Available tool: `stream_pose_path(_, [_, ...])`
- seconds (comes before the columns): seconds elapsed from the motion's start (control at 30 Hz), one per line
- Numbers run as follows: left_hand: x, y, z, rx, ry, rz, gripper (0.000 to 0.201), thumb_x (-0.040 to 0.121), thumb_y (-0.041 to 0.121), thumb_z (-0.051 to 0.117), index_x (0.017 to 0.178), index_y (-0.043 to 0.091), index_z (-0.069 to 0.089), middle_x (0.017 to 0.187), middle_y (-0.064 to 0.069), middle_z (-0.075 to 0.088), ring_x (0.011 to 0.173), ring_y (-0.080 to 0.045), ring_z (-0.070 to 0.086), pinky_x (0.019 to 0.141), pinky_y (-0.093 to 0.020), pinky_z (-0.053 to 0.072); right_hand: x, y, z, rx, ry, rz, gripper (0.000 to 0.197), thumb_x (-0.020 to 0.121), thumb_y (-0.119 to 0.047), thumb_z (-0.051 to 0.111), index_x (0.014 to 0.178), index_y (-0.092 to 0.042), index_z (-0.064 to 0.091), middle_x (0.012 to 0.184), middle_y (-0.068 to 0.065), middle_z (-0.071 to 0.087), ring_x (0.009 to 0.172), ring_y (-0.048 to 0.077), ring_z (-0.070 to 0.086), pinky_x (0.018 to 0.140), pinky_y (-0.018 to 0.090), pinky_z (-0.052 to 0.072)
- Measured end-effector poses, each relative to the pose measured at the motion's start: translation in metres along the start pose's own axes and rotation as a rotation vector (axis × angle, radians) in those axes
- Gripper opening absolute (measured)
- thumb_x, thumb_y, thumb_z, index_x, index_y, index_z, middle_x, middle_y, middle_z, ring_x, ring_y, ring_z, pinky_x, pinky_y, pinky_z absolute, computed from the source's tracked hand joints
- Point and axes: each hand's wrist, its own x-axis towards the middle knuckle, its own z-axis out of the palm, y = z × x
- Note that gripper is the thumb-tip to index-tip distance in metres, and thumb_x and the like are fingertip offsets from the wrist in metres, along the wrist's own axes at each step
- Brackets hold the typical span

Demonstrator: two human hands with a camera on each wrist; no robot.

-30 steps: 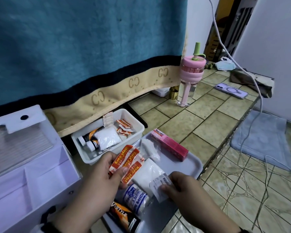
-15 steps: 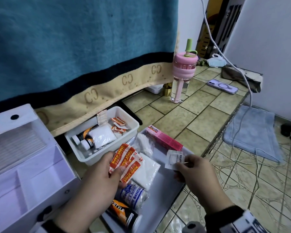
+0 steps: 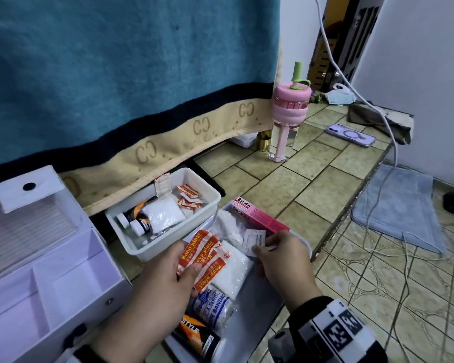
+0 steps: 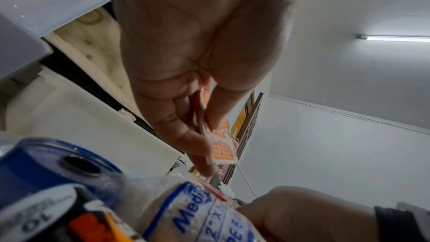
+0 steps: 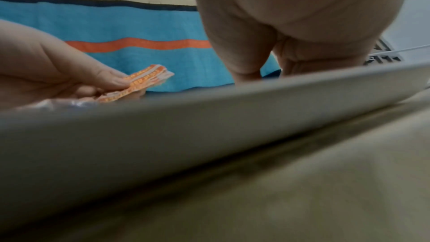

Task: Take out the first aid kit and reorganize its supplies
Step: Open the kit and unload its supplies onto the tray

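- Head view: first aid kit box (image 3: 50, 279) out on tabletop (image 3: 312, 179), lid up, compartments look bare.
- Supplies spread on grey tray (image 3: 249, 328) just right of box; more in white bin (image 3: 168, 247) behind tray.
- Left hand (image 3: 163, 289) grip pinching plaster strips (image 3: 203, 254) over tray.
- Right hand (image 3: 283, 258) grip pinching small white sachet (image 3: 253, 238) by pink Bacidin carton (image 3: 257, 217).
- Progress est.: emptying done, sorting midway; refilling box not yet done.
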Motion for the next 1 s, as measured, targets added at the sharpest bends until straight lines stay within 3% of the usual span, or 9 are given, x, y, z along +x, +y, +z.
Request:
stream_pose_path(0.13, [0.001, -0.002, -0.001, 0.008, 0.007, 0.004, 0.004, 0.094, 0.027, 0.051, 0.095, 0.030, 0.054, 0.085, 0.003, 0.069, 0.065, -0.007, 0.067, 0.057, -0.022, 0.050, -0.005, 0.000, -0.008, -0.256, 0.044, -0.049, 0.026, 0.080, -0.043, 0.062, 0.077, -0.018, 0.058, 0.071, -0.001, 0.064, 0.077, 0.022, 0.064, 0.065, 0.026, 0.041])
stream_pose_path(0.23, [0.002, -0.002, -0.002, 0.008, 0.015, 0.004, 0.004, 0.094, 0.027, 0.051, 0.094, 0.029, 0.054, 0.082, 0.003, 0.069, 0.064, -0.006, 0.065, 0.055, -0.020, 0.048, -0.008, -0.003, -0.017, -0.353, 0.076, -0.074, 0.028, 0.080, -0.035, 0.056, 0.065, -0.012, 0.053, 0.060, 0.001, 0.057, 0.071, 0.027, 0.061, 0.059, 0.025, 0.036])
stream_pose_path(0.37, [0.003, 0.001, -0.001, -0.013, 0.010, 0.000, 0.005, 0.094, 0.026, 0.052, 0.093, 0.029, 0.056, 0.082, 0.003, 0.070, 0.068, -0.006, 0.066, 0.060, -0.024, 0.053, -0.013, -0.013, -0.033, -0.361, 0.084, -0.097, 0.021, 0.080, -0.035, 0.060, 0.069, -0.018, 0.059, 0.058, -0.002, 0.056, 0.072, 0.025, 0.063, 0.060, 0.025, 0.039])
stream_pose_path(0.5, [0.002, 0.006, 0.001, -0.088, -0.032, 0.005, 0.010, 0.093, 0.023, 0.053, 0.092, 0.031, 0.059, 0.083, 0.009, 0.073, 0.069, -0.008, 0.069, 0.071, -0.038, 0.058, -0.034, -0.033, -0.042, 0.093, -0.224, -0.188, 0.011, 0.083, -0.024, 0.068, 0.074, -0.018, 0.065, 0.062, 0.003, 0.068, 0.049, 0.010, 0.058, 0.049, 0.019, 0.041])
stream_pose_path(0.63, [0.002, 0.011, 0.004, -0.092, -0.041, 0.047, 0.021, 0.092, 0.024, 0.056, 0.089, 0.044, 0.060, 0.085, 0.009, 0.073, 0.070, -0.012, 0.071, 0.078, -0.047, 0.057, -0.051, -0.044, -0.039, 0.225, -0.477, -0.224, 0.003, 0.083, -0.019, 0.070, 0.085, -0.018, 0.070, 0.067, -0.003, 0.070, 0.057, 0.005, 0.058, 0.047, 0.009, 0.038])
stream_pose_path(0.73, [0.000, 0.012, 0.008, -0.092, -0.045, 0.054, 0.023, 0.092, 0.024, 0.056, 0.088, 0.047, 0.059, 0.084, 0.006, 0.073, 0.069, -0.014, 0.071, 0.077, -0.048, 0.057, -0.053, -0.039, -0.033, 0.250, -0.433, -0.204, 0.006, 0.081, -0.013, 0.072, 0.077, -0.014, 0.067, 0.061, -0.005, 0.065, 0.052, 0.003, 0.054, 0.047, 0.010, 0.038])
stream_pose_path(0.87, [0.000, 0.010, 0.012, -0.098, -0.027, 0.051, 0.011, 0.092, 0.026, 0.055, 0.090, 0.036, 0.060, 0.080, 0.013, 0.072, 0.062, -0.007, 0.068, 0.073, -0.040, 0.058, -0.055, -0.033, -0.029, 0.271, -0.407, -0.157, 0.009, 0.080, -0.006, 0.072, 0.075, -0.013, 0.068, 0.063, -0.003, 0.067, 0.049, 0.000, 0.053, 0.051, 0.012, 0.041])
stream_pose_path(0.93, [0.000, 0.008, 0.013, -0.104, -0.010, 0.054, 0.009, 0.092, 0.026, 0.054, 0.090, 0.034, 0.059, 0.079, 0.014, 0.071, 0.061, -0.004, 0.067, 0.068, -0.035, 0.057, -0.054, -0.030, -0.028, 0.277, -0.368, -0.136, 0.011, 0.078, -0.003, 0.072, 0.074, -0.012, 0.068, 0.068, 0.001, 0.072, 0.057, 0.003, 0.062, 0.056, 0.016, 0.048])
stream_pose_path(1.0, [0.001, 0.008, 0.012, -0.111, 0.005, 0.047, 0.010, 0.093, 0.024, 0.054, 0.089, 0.032, 0.059, 0.078, 0.013, 0.072, 0.062, -0.005, 0.068, 0.067, -0.031, 0.054, -0.053, -0.026, -0.030, 0.254, -0.305, -0.125, 0.008, 0.077, -0.003, 0.073, 0.075, -0.009, 0.068, 0.075, 0.007, 0.074, 0.072, 0.016, 0.070, 0.071, 0.028, 0.055])
